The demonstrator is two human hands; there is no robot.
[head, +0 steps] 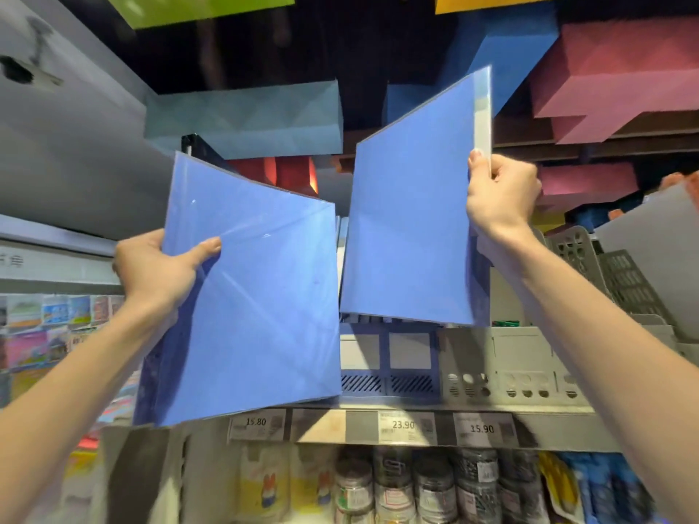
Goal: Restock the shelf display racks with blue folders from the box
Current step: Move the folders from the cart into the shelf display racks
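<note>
I hold up two blue folders in front of a shop shelf. My left hand grips the left edge of a thicker bundle of blue folders, thumb on its front, tilted slightly. My right hand pinches the right edge of a single blue folder, held upright with its lower edge just above a blue display rack on the shelf. The box is not in view.
Grey display racks stand to the right of the blue one, with dark mesh trays behind. Price tags line the shelf edge. Jars and packets fill the shelf below. Coloured blocks hang overhead.
</note>
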